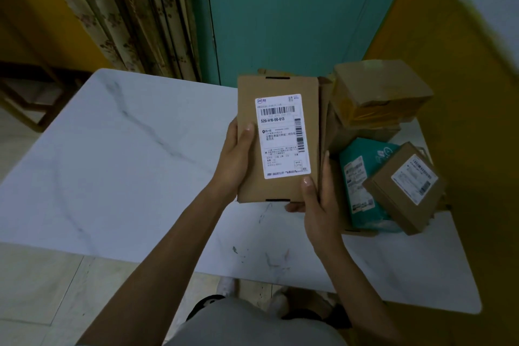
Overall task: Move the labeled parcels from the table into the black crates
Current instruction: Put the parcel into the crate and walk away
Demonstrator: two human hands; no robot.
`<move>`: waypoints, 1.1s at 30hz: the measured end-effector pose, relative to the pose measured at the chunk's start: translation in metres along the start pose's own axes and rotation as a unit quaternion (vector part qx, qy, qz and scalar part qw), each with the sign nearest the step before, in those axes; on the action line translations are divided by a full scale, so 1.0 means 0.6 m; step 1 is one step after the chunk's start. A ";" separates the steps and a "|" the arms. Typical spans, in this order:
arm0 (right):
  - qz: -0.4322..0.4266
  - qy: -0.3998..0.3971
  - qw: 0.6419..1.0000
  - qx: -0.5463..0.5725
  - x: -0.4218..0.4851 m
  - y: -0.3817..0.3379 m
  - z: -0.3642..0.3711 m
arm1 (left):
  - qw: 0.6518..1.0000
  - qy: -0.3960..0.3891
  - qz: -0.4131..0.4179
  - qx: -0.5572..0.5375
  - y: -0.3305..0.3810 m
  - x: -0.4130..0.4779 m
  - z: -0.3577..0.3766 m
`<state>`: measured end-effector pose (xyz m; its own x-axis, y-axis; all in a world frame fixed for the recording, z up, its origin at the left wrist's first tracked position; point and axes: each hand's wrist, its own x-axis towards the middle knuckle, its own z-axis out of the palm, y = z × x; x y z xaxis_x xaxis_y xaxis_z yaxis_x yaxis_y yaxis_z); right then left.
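Observation:
I hold a flat brown cardboard parcel (pixel 280 84) with a white barcode label above the white marble table (pixel 112 163). My left hand (pixel 234 160) grips its left edge, thumb on the face. My right hand (pixel 316 205) grips its lower right corner, thumb by the label. To the right on the table lies a pile of parcels: a teal plastic mailer (pixel 362 185), a small labelled brown box (pixel 404 188) leaning on it, and a tape-wrapped brown box (pixel 379 90) stacked on top at the back. No black crate is in view.
A teal door (pixel 295 8) and patterned curtain (pixel 126 14) stand behind the table. A yellow wall (pixel 449 78) runs along the right. A wooden frame (pixel 31 104) sits on the floor at the far left. My feet show below the table's near edge.

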<state>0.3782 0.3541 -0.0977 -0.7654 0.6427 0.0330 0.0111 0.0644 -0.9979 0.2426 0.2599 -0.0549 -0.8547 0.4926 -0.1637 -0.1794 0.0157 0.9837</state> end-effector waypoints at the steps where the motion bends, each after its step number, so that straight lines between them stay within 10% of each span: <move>1: 0.005 0.007 1.000 0.017 0.001 -0.001 -0.001 | 1.000 -0.007 0.007 -0.002 0.001 -0.002 0.003; 33: 0.067 -0.034 0.997 0.016 0.002 0.055 -0.076 | 0.996 0.079 -0.039 -0.023 -0.070 -0.067 -0.010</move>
<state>0.4068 0.3920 -0.1281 -0.8005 0.5904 -0.1030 0.0963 -0.0429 -0.9944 0.2816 0.2338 -0.0899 -0.9028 0.3482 -0.2523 -0.2670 0.0060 0.9637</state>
